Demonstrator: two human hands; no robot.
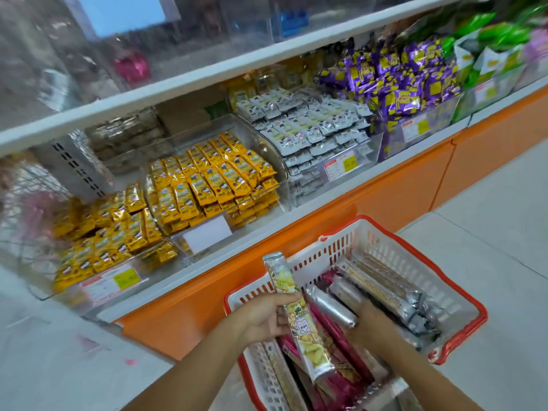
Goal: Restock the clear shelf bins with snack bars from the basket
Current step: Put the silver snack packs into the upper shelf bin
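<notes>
Over the basket (370, 247), white mesh with a red rim, at bottom centre: one long snack bar (308, 345) in a green-and-yellow wrapper with silver ends, held slantwise above the near-left part of the basket with its upper end towards the shelf. Left hand (264, 317): fingers wrapped round the bar at about its middle. Right hand (373, 324): reached down into the basket, back of the hand upward, fingers hidden beneath it; whether they are apart or clamped on anything cannot be told. Silver pack (332, 307): lying just beside the right hand, its end against the thumb side. Other basket contents: magenta packs (341, 342) in the middle and long silver-and-brown packs (385, 289) along the far-right wall. Surroundings: orange shelf base (296, 238) directly behind the basket, pale tiled floor (489, 232) to the right. Lowest shelf, left to right, clear bins side by side: left yellow-pack bin (98, 241), with a price tag on its front; second yellow-pack bin (207, 185), neatly rowed, with a blank white card (207, 235) on its front; white-and-grey pack bin (311, 129); purple pack bin (400, 81), heaped; green packs (489, 37) at the far right, blurred.
</notes>
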